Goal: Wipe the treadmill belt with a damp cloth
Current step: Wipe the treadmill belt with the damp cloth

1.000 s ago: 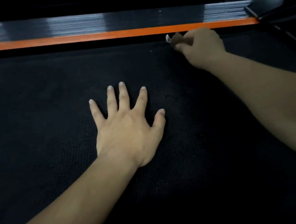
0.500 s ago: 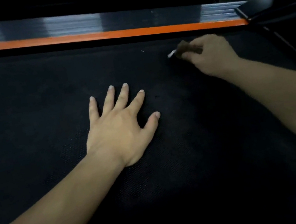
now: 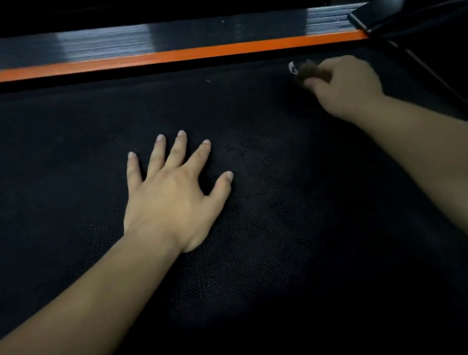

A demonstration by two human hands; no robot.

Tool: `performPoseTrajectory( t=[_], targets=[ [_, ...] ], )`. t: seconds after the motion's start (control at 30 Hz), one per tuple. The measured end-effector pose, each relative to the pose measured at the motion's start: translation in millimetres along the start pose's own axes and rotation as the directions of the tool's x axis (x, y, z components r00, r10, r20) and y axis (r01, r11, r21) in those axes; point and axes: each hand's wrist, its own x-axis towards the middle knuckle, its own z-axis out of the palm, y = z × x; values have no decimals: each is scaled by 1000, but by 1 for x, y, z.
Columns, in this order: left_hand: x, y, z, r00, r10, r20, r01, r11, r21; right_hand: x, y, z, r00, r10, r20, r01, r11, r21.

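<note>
The left hand [image 3: 174,193] lies flat on the black treadmill belt [image 3: 285,255], palm down, its fingers straight and spread wide. The right hand [image 3: 347,85] reaches to the belt's far side, its fingers curled round a small dark brown cloth [image 3: 306,72] whose tip shows a pale bit. The cloth sits low over the belt, near the orange strip [image 3: 176,54]; whether it touches the belt I cannot tell.

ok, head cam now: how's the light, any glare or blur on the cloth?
Head view: dim overall, treadmill belt near-black, edges fading to black; only a faint lit patch by the left hand shows its texture. Same view: streaky glare on the side rail above the orange strip; right hand and the dark cloth it grips look smeared, detail unreadable.
</note>
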Motion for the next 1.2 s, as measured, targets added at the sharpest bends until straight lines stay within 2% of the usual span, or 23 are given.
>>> performPoseTrajectory(
  t=[0.03,0.1,0.17,0.2,0.23,0.33,0.37,0.43,0.53,0.6,0.63,0.7,0.77,0.83,0.9,0.97,1.0,1.03,1.13,1.17,1.2],
  targets=[
    [0,0,0,1000,1,0,-1,1000,0,-8,-4,4,1000,-20,-6,20,1000,-1],
    [0,1,1,1000,2,0,-2,1000,1,-40,-15,8,988,-149,40,147,988,35],
    [0,1,0,1000,-1,3,1,1000,5,-76,-21,1,947,-302,110,294,952,83],
    [-1,1,0,1000,-3,5,3,1000,7,-79,-17,-4,935,-331,123,326,943,64],
    [-1,2,0,1000,-3,4,3,1000,7,-74,-10,-8,941,-317,118,316,948,27],
    [0,1,1,1000,-3,-3,3,1000,4,-47,11,-13,996,-80,26,81,996,-29],
    [0,0,1,1000,-3,-4,3,1000,4,-50,10,-11,999,-50,-9,50,998,-31],
    [0,1,2,1000,-2,-5,2,1000,3,-77,-2,-6,994,-111,-13,111,994,-7],
    [0,0,2,1000,-1,-9,1,1000,11,-136,-22,-12,942,-324,85,319,945,65],
    [-1,0,2,1000,-3,-7,3,1000,10,-133,-12,-21,929,-355,105,359,933,-19],
    [-1,0,2,1000,-1,-4,1,1000,13,-123,-2,-23,948,-306,92,312,948,-60],
    [-1,0,1,1000,0,3,0,1000,10,-104,14,-26,992,-120,32,122,990,-66],
    [-1,0,1,1000,0,4,0,1000,2,-114,10,-25,999,-48,-16,47,998,-35],
    [-1,-2,1,1000,1,-6,-1,1000,7,-153,-7,-22,988,-155,5,155,988,-1],
    [-1,-3,2,1000,3,-13,-3,1000,19,-200,-21,-31,948,-305,93,298,951,86],
    [-1,-4,3,1000,1,-18,-1,1000,17,-217,-17,-44,913,-369,171,359,929,91],
    [-1,-4,3,1000,0,-18,0,1000,14,-210,-8,-47,916,-373,149,370,928,47],
    [-1,-4,3,1000,1,-19,-1,1000,13,-199,2,-49,939,-320,123,322,947,4],
    [-1,-1,2,1000,2,-22,-1,1000,31,-185,18,-52,996,-76,52,77,997,-27],
    [-1,0,2,1000,2,-22,-1,999,43,-194,11,-51,995,-82,53,83,996,-28],
    [-1,0,1,1000,4,-19,-3,999,54,-209,2,-51,986,-152,73,154,988,-22]
  ],
)
